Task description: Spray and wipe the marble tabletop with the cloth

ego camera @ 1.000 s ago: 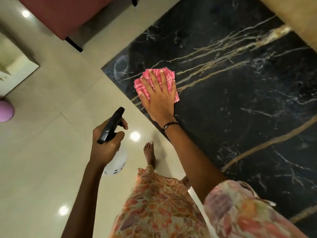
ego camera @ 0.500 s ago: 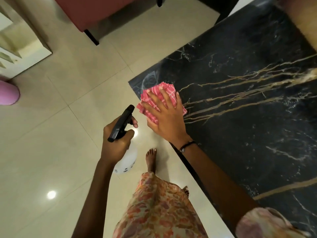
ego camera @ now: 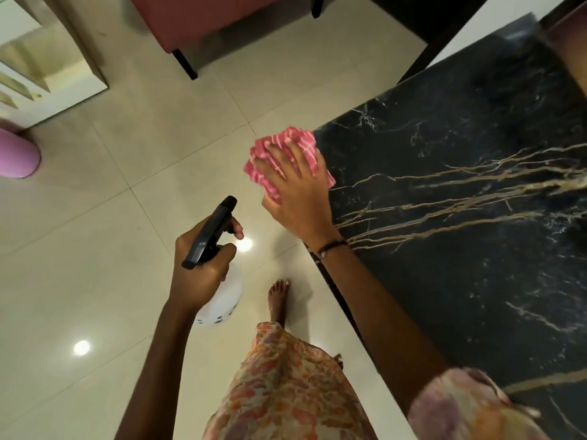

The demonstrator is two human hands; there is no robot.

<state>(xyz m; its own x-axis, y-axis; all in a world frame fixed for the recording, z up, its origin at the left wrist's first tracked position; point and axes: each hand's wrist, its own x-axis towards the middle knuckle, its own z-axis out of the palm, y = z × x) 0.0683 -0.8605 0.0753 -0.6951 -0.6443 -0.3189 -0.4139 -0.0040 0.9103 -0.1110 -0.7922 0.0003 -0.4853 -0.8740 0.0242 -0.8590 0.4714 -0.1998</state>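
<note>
The black marble tabletop (ego camera: 460, 255) with gold and white veins fills the right side. My right hand (ego camera: 297, 198) lies flat, fingers spread, on a folded pink-and-white cloth (ego camera: 306, 147) at the tabletop's near-left corner; part of the cloth hangs past the edge. My left hand (ego camera: 200, 265) is off the table over the floor, shut on a white spray bottle (ego camera: 224, 303) with a black trigger head (ego camera: 211, 231).
Glossy cream floor tiles (ego camera: 95, 265) lie left of the table, with my bare foot (ego camera: 278, 296) near its edge. A red seat on black legs (ego camera: 203, 20) stands at the top. A pale cabinet (ego camera: 47, 65) and a pink round object (ego camera: 17, 155) sit at the left.
My right hand has slid the cloth toward the table's corner until it overhangs the edge. The view has shifted left. The left hand keeps the bottle in the same pose.
</note>
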